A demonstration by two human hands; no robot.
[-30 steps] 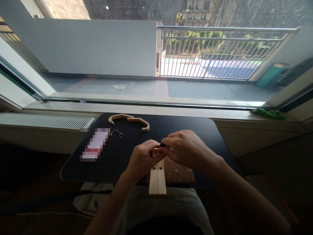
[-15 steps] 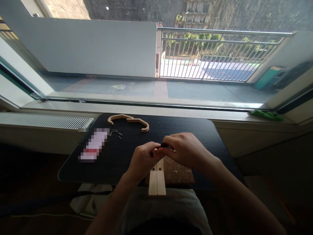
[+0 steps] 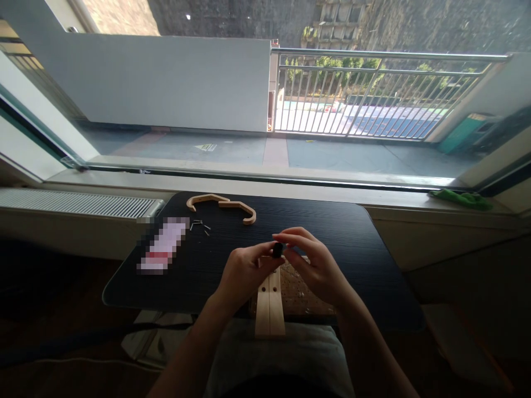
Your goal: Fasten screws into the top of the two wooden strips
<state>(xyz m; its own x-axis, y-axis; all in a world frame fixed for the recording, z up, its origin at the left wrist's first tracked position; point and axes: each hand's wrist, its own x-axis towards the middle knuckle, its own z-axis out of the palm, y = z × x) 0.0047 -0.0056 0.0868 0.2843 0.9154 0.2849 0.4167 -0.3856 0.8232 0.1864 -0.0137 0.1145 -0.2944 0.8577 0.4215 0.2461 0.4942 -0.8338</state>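
Above the front edge of the black table, my left hand [image 3: 248, 270] is closed on a small black piece [image 3: 277, 250], its thumb and fingers pinching it from the left. My right hand [image 3: 314, 264] is curled round the same piece from the right, with fingers over its top and the thumb at its side. What kind of thing the piece is cannot be made out. Beneath the hands lie two pale wooden bars [image 3: 270, 315] side by side, with dark holes in them. They rest on a brown perforated board [image 3: 309, 293], partly covered by my hands.
Two curved wooden hooks [image 3: 238, 206] lie at the back of the black table [image 3: 348, 237]. Several screws [image 3: 199, 223] lie left of them, beside a blurred pink packet [image 3: 168, 240]. A radiator [image 3: 78, 203] stands at left, and a green cloth [image 3: 460, 199] sits on the sill.
My right hand has turned and its fingers have spread more, baring more of the black piece. My left hand keeps its pinch. The whole view has shifted slightly.
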